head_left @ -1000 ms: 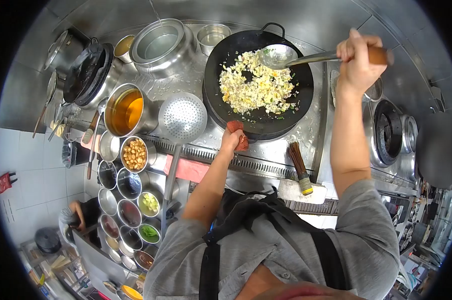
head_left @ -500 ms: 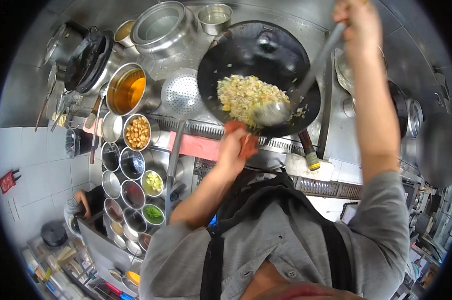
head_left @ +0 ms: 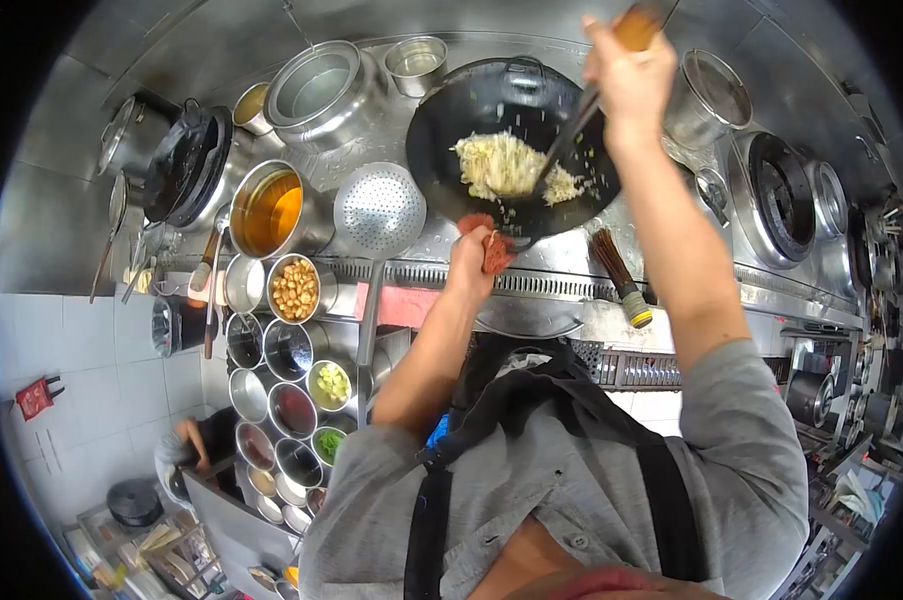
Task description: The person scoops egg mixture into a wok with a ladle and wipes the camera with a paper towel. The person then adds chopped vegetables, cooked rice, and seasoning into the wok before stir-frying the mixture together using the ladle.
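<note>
Left hand (head_left: 467, 264), at the frame's centre, grips a bunched red cloth (head_left: 495, 252) against the near rim of the wok (head_left: 435, 150). Right hand (head_left: 629, 80), upper right, is wrapped around a wooden-handled ladle (head_left: 573, 128), its head blurred in the yellow-white chopped food (head_left: 496, 165) inside the wok, upper centre. Left of the wok lies a perforated skimmer (head_left: 379, 210). Marking on the red pouch (head_left: 37, 398), far left, is too small to read.
</note>
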The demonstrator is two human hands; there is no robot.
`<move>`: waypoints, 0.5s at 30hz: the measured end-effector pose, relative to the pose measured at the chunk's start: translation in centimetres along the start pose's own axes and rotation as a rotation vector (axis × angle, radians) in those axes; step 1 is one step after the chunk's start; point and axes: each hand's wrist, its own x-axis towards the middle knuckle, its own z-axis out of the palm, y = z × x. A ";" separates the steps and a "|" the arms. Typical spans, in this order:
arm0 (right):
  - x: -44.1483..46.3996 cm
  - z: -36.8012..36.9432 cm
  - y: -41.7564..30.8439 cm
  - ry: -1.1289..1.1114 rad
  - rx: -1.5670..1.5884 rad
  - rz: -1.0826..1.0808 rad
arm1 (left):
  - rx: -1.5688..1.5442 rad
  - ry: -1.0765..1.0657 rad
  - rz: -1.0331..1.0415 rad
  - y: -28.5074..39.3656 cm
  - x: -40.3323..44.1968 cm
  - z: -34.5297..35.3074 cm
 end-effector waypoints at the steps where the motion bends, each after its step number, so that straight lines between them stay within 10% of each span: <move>1: -0.5 0.8 1.5 0.068 0.039 0.015 | 0.060 -0.080 -0.033 -1.6 3.7 -1.8; 9: 2.0 -2.8 -5.4 -0.128 0.201 -0.025 | 0.175 0.044 -0.111 -2.2 -9.0 -3.8; 15: 0.1 1.4 3.0 0.031 0.053 -0.020 | 0.049 -0.118 -0.008 -3.7 3.4 -3.1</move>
